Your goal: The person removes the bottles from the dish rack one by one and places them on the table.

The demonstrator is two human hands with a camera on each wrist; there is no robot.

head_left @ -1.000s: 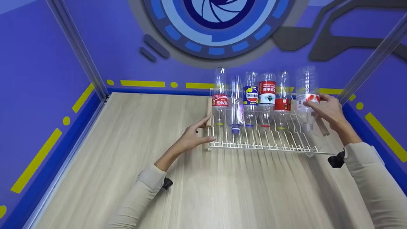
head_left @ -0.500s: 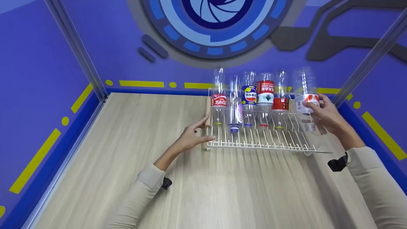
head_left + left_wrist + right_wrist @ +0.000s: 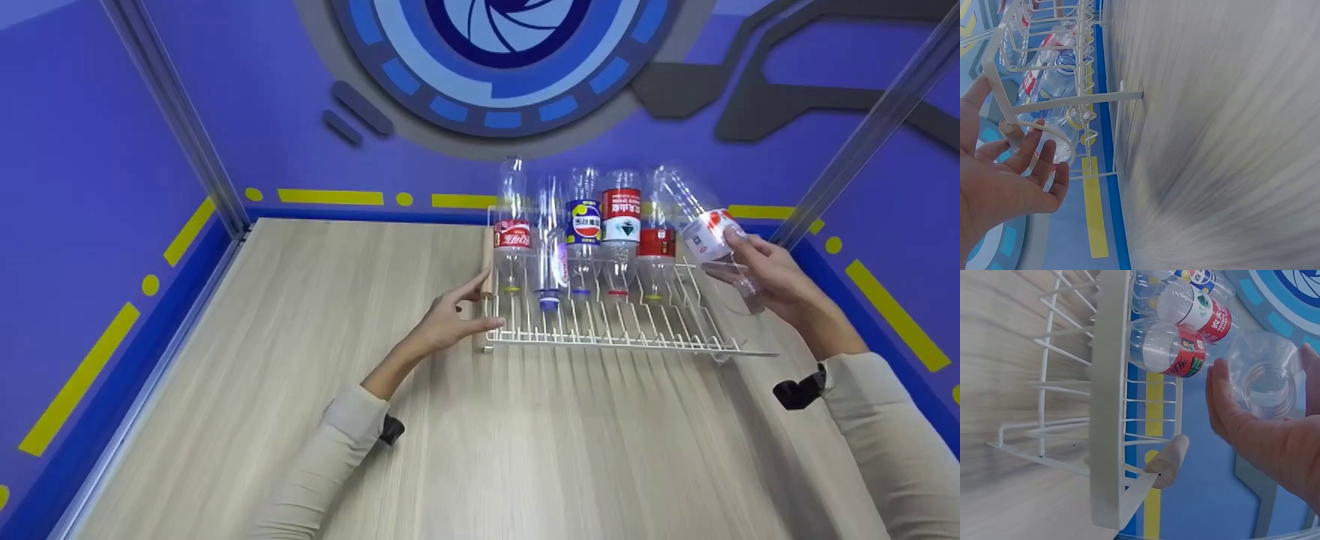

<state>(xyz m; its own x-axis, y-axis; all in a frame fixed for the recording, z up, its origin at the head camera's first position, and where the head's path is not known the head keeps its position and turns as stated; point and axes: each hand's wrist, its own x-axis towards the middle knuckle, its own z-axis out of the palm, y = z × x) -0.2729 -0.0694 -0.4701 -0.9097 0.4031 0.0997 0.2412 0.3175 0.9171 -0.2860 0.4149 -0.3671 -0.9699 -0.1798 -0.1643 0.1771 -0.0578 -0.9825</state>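
My right hand (image 3: 772, 274) grips a clear plastic bottle (image 3: 706, 237) with a white and red label, above the right end of a white wire rack (image 3: 637, 345). The bottle tilts, its base up to the left and its neck down to the right. In the right wrist view, its open neck (image 3: 1269, 391) shows between thumb and fingers. My left hand (image 3: 446, 322) holds the rack's left end, thumb against the frame and fingertips at the wire beside the wooden handle (image 3: 1013, 134). Several empty bottles (image 3: 620, 217) stand neck down in the rack, in a row.
Behind the rack rises a blue patterned wall (image 3: 420, 165). Wood-grain tabletop (image 3: 360, 285) spreads left and in front. A metal post (image 3: 870, 135) stands at the back right corner. A purple-capped bottle (image 3: 550, 262) leans nearer than its neighbours.
The bottle in my right hand has tilted from nearly upright, its base swinging left and its neck going right. My left hand keeps its place on the rack.
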